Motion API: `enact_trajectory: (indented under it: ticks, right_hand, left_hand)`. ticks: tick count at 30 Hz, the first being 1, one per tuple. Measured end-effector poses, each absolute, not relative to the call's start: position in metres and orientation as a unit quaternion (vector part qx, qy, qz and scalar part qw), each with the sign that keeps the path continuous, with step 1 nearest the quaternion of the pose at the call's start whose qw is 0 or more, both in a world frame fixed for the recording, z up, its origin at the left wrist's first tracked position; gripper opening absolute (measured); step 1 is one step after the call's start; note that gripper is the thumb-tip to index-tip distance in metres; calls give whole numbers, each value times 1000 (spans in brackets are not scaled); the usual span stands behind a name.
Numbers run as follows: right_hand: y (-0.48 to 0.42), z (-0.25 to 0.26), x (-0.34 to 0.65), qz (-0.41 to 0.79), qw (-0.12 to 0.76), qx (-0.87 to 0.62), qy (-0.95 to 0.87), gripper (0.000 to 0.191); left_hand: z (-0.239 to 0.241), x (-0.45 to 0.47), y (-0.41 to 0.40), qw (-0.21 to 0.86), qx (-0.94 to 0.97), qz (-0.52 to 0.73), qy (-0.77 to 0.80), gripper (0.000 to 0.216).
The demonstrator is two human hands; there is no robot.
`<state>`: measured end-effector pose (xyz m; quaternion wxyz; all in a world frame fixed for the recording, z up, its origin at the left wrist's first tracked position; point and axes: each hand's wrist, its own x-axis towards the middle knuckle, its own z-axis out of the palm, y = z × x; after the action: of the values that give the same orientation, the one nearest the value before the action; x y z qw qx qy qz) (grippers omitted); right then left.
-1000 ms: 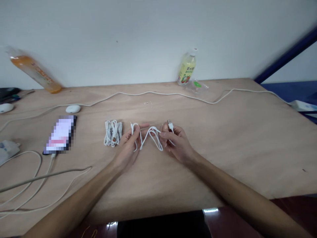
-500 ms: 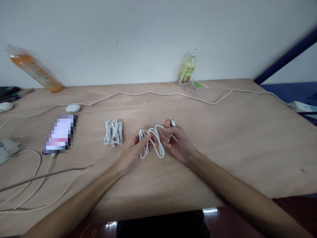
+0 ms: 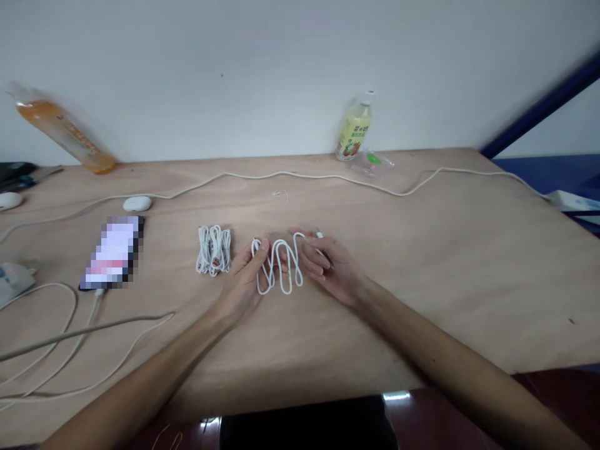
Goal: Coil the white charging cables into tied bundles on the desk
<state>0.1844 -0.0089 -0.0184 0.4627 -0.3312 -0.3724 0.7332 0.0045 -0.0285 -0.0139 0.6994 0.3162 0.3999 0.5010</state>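
A white charging cable hangs in several loose loops between my two hands, above the wooden table. My left hand is closed on the loops at their left side, thumb on top. Holding the cable near its plug end is my right hand, fingers curled; the plug sticks out above the fingers, partly blurred. Just left of my left hand lie several bundled white cables, side by side.
A phone with a cord plugged in lies at left, near a white earbud case. A long white cord crosses the back. An orange bottle and a yellow bottle stand by the wall, with small twist ties before them.
My left hand has shifted slightly left and the cable loops have spread wider apart. In my right hand the plug has turned and sits lower behind the fingers.
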Motion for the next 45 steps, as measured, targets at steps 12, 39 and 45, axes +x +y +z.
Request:
enact_trajectory:
  ticks: [12,39,45]
  right_hand:
    - [-20,-23,181,481,462,-467,-580,28]
    - [-15,-21,183,606,449,-438,-489,50]
    - [-12,-25,184,669,438,-393,-454,45]
  left_hand:
    - [-15,2,-27,701,307,505,401,40]
    - [-16,-1,-29,842,221,383,309,30]
    - [-17,-2,-26,828,237,405,306,45]
